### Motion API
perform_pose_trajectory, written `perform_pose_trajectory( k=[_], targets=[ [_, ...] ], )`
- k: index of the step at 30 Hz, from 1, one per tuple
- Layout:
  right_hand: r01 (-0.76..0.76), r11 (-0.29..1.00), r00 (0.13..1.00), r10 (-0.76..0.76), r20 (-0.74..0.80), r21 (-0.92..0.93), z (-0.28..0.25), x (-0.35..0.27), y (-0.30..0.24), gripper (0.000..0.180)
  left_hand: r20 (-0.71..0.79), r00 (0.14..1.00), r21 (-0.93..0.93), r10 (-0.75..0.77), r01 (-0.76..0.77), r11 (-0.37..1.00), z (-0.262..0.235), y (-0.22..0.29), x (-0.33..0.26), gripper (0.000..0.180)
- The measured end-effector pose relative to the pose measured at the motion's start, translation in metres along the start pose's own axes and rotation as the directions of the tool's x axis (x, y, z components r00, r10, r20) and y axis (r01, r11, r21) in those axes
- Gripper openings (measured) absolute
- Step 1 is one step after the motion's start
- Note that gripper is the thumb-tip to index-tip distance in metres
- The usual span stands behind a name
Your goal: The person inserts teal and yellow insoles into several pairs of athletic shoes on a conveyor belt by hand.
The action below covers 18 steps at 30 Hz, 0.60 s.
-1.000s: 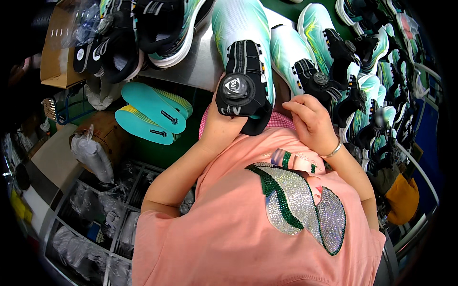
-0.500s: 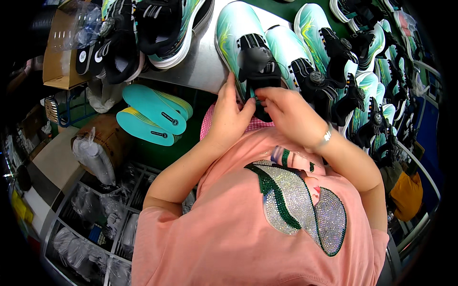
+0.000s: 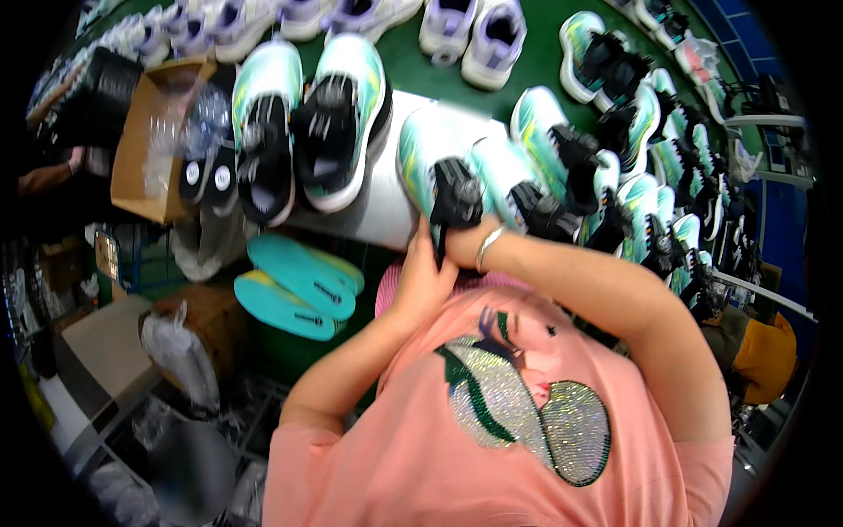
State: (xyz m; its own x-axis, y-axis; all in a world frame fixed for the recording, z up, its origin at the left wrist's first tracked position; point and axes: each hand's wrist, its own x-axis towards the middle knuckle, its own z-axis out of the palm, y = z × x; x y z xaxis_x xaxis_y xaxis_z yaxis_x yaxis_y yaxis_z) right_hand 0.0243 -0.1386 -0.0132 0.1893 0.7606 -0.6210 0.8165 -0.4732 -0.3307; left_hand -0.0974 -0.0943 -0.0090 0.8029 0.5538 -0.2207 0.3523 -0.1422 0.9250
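Observation:
A running shoe [image 3: 420,154] in white, mint and yellow, with a black collar, rests at the bench edge, toe pointing away. My left hand [image 3: 423,281] grips the side of its heel, fingers along the outside. My right hand [image 3: 467,242], with a bracelet at the wrist, presses at the black shoe opening from the right; its fingers are hidden there. A second mint shoe [image 3: 496,171] lies just to the right. Left of my left hand are several teal insoles [image 3: 303,272] with yellow edges, stacked in overlapping pairs.
On the metal bench [image 3: 386,206], a pair of mint shoes [image 3: 347,79] stands at left beside an open cardboard box [image 3: 145,149] with clear plastic. Rows of similar shoes [image 3: 645,215] fill the right. Lilac shoes [image 3: 492,39] line the far side. A wire rack with plastic bags is lower left.
The view has shifted, bringing the far lilac shoes into sight. My right hand has moved in close against the shoe opening, and its fingers have gone out of sight. My left hand stays on the shoe.

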Motion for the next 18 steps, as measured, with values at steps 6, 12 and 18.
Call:
perform_pose_trajectory(
  k=[6, 12, 18],
  targets=[
    [0.018, 0.994, 0.964, 0.012, -0.266, 0.109, -0.016, -0.033, -0.012, 0.015, 0.099, 0.991, -0.163, -0.085, 0.100, 0.981, -0.004, 0.008, -0.001, 0.063],
    [-0.085, 0.150, 0.943, 0.331, 0.031, 0.985, -0.053, -0.040, -0.010, 0.022, -0.100, 0.991, 0.204, 0.088, -0.066, 0.977, 0.018, -0.021, 0.004, 0.063],
    [0.023, 0.999, 0.984, -0.015, -0.176, 0.048, -0.064, -0.073, -0.031, 0.047, -0.122, 0.993, 0.158, 0.011, 0.009, 0.987, 0.018, -0.002, 0.015, 0.062]
  ],
)
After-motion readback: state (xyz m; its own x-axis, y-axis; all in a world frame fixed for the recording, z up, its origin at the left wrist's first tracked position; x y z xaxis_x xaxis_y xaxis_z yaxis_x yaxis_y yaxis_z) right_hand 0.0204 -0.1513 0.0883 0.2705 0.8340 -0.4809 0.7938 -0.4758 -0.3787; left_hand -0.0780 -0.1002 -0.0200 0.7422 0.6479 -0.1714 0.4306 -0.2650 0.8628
